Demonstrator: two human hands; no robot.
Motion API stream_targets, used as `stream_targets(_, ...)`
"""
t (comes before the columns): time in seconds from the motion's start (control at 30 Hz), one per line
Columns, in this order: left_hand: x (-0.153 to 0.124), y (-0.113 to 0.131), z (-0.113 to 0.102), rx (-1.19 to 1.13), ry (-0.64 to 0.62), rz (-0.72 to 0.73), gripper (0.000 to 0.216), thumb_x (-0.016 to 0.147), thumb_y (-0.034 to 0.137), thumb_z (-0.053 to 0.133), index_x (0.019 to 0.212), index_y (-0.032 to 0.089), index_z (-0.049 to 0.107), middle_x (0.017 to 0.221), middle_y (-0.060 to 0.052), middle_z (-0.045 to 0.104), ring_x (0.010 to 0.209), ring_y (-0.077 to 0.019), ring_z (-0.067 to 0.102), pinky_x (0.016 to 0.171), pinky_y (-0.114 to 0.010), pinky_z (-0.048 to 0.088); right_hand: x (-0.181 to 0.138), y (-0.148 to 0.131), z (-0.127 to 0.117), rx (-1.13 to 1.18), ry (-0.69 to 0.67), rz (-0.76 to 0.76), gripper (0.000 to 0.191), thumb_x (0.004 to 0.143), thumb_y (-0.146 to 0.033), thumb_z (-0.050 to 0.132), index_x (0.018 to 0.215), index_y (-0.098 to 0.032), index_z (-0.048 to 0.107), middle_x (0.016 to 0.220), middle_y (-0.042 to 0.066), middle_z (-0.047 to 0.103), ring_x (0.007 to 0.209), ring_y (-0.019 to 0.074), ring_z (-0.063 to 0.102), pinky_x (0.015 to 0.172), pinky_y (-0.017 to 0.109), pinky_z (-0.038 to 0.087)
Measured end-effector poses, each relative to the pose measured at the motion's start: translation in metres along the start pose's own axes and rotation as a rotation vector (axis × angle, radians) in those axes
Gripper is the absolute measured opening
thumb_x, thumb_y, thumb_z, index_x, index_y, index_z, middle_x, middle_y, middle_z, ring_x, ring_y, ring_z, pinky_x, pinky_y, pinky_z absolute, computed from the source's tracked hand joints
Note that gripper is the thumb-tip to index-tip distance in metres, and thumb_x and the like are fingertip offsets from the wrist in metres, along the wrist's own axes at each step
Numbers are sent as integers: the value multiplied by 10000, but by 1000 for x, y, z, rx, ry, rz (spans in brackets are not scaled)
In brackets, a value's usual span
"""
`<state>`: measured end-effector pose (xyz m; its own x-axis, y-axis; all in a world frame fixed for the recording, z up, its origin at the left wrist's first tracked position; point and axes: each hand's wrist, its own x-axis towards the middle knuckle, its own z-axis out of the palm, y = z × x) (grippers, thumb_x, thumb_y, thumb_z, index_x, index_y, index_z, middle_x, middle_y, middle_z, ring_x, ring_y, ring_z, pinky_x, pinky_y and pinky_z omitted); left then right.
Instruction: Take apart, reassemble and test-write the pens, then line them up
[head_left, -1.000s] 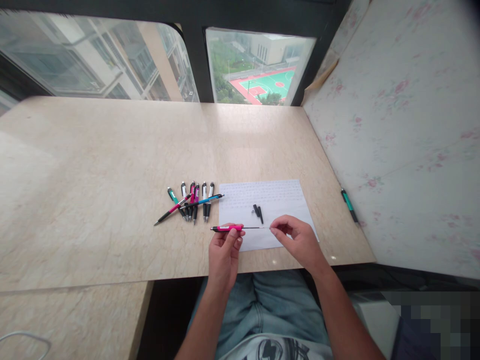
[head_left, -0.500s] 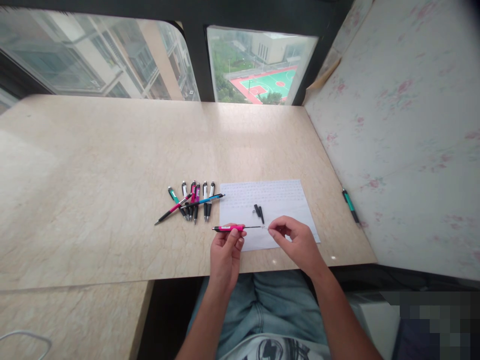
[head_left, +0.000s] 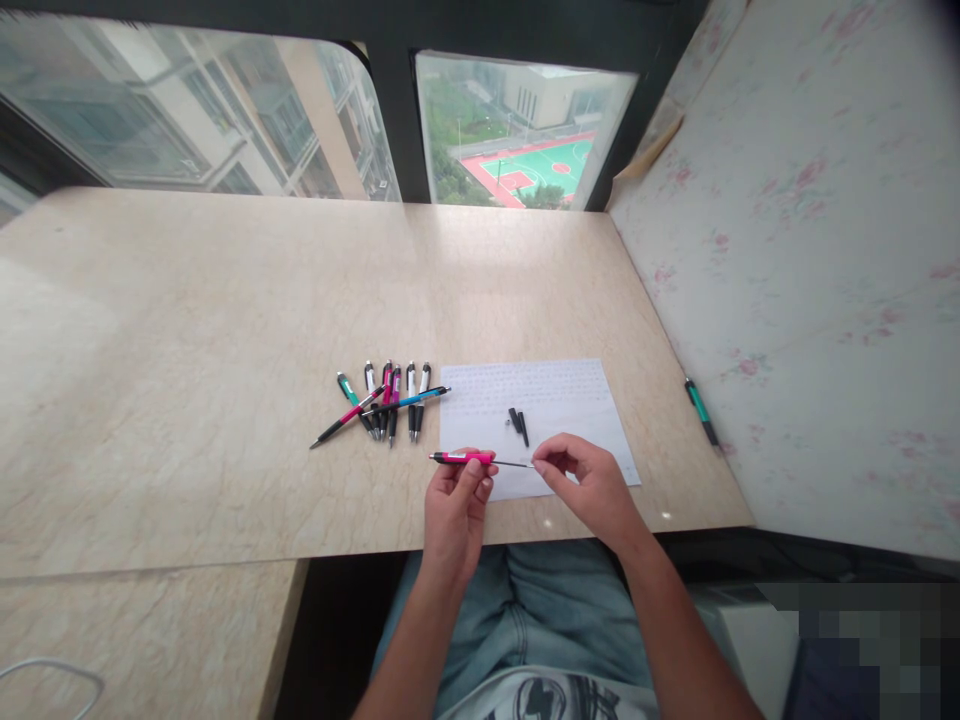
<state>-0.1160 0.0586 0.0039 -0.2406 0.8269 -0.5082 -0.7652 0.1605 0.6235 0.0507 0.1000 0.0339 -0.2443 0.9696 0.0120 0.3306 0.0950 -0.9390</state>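
My left hand (head_left: 459,505) is closed around the pink barrel of a ballpoint pen (head_left: 465,458), held level above the paper's lower left. Its front grip section is off, and a thin dark refill (head_left: 511,463) sticks out of the barrel to the right. The thumb and forefinger of my right hand (head_left: 585,485) pinch together at the refill's tip; a small pale bit shows there, too small to name. Just beyond, two black pen parts (head_left: 518,424) lie on the white sheet of paper (head_left: 570,400), beside a tiny metal piece (head_left: 507,422).
Left of the paper lies a group of several pens, with a blue pen (head_left: 412,400) and a pink-and-black pen (head_left: 349,416) across the others. A green pen (head_left: 701,410) rests against the papered wall (head_left: 810,300). The marble-look tabletop (head_left: 225,330) runs back to the windows.
My right fingertips and the refill's tip have come together; a small gap was between them. The pink barrel has shifted slightly right, and the refill now slants a little downward.
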Motion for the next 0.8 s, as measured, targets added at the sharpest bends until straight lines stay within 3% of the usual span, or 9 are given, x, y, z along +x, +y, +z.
stream_targets(0.33,3,2,-2,-14,22,15,284,695,230,854,920,145,704,911,-56,748,743,-96,695,632,-149,530,-2,5,-10,-19,62,28,116,873,-314,642,866,-209,689,832,56,699,770,198,645,693,318,549)
stream_targets(0.8,2,5,-2,-11,35,26,284,685,234,860,909,151,706,904,-50,745,732,-95,694,630,-154,536,-4,0,-9,-13,36,9,77,871,-271,636,863,-211,683,820,45,683,735,185,627,674,307,528)
